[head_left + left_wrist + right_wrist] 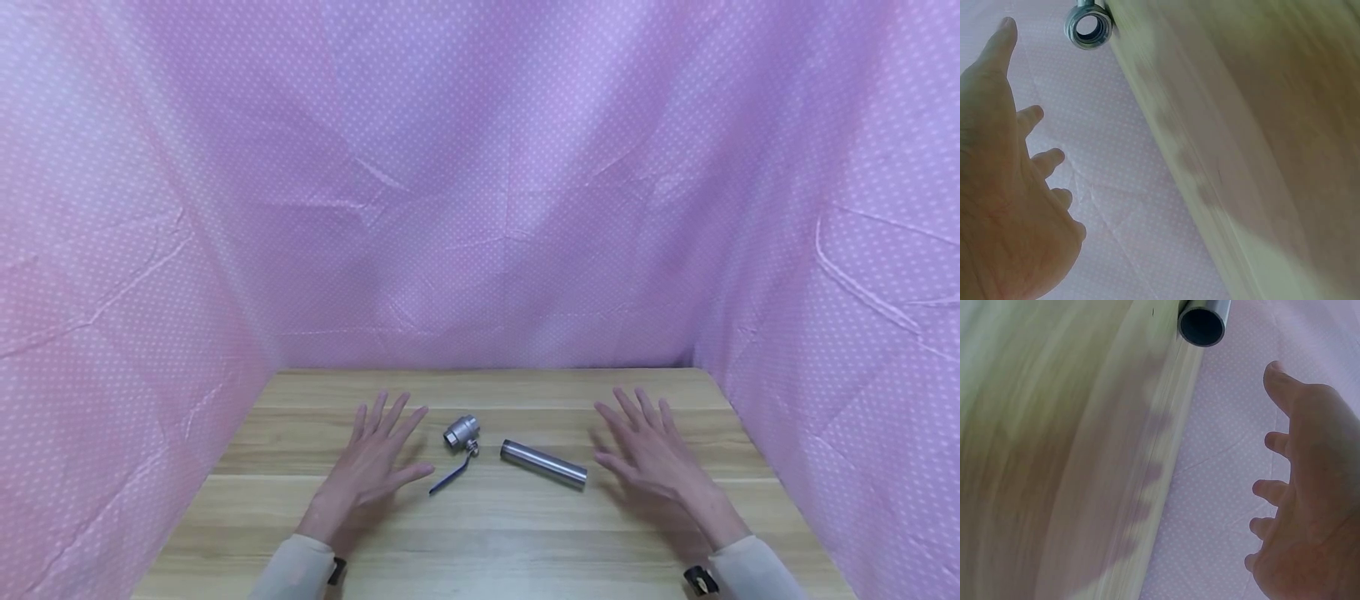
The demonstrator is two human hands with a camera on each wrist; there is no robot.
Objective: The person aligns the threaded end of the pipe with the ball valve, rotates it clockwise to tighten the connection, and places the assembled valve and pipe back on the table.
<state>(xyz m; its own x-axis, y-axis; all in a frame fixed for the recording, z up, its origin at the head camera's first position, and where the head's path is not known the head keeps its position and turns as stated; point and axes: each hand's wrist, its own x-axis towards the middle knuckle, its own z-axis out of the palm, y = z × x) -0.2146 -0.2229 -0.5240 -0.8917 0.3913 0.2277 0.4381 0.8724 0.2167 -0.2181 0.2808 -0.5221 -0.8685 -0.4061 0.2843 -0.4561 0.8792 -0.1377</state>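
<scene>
A metal ball valve (461,433) with a lever handle (452,477) lies near the middle of the wooden table. To its right is a straight steel pipe (543,463), slanting toward the front right. My left hand (367,467) hovers left of the valve, fingers spread and holding nothing. On the other side, my right hand (658,458) is held over the table to the right of the pipe, also spread with nothing in it. The left wrist view shows the valve's round threaded opening (1088,28); the right wrist view shows the pipe's hollow end (1202,326).
The wood-grain table (495,550) is enclosed at the back and sides by pink dotted cloth (480,208). Both forearms reach in from the front in light sleeves (756,571), with a dark band (701,581) at each wrist. Shadows of the hands fall on the wood.
</scene>
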